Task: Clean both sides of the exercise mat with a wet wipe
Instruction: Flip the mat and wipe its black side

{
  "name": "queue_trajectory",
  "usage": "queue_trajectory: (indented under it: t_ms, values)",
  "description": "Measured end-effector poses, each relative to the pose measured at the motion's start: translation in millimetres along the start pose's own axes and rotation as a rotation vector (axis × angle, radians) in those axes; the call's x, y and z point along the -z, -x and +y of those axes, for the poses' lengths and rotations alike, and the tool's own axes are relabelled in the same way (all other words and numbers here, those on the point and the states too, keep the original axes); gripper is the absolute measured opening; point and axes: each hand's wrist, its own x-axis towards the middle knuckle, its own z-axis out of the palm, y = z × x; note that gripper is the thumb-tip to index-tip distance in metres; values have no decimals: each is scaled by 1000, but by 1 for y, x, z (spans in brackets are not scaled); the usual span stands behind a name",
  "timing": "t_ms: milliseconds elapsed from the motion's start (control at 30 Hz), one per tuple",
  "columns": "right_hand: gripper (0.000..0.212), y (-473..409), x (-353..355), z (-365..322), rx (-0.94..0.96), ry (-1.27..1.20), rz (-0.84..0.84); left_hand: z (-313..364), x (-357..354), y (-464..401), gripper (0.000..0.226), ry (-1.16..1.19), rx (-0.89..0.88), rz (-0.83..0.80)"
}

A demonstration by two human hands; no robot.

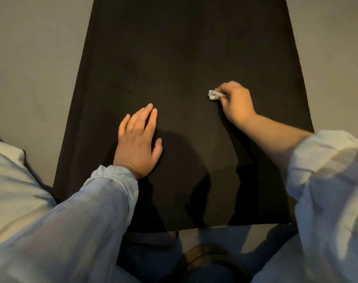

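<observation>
A black exercise mat [184, 48] lies flat on the floor and stretches away from me. My left hand [138, 142] rests palm down on the mat's near left part, fingers straight and together. My right hand [236, 102] is over the mat's right part, its fingers curled round a crumpled white wet wipe [214, 94]. The wipe sticks out to the left of the fingers and touches the mat's surface.
Grey floor [31, 68] runs along both long sides of the mat. The mat's near edge [235, 226] lies just in front of my knees. Loose light-blue sleeves cover both forearms at the bottom of the view.
</observation>
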Motion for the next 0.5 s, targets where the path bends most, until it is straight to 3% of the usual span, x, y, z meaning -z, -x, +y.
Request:
queue_trajectory:
  t_ms: [200,300,400,500]
  values:
    - [20,123,-4,-38,252,-114,-297,1,2,2,66,-1,-17,-18]
    - [31,185,-3,-60,191,-221,-381,3,4,2,63,0,1,-52]
    - [24,223,0,-72,109,-219,-432,9,12,3,61,-53,-2,-59]
    - [21,242,1,-76,145,-218,-497,19,28,10,55,-164,-67,-143]
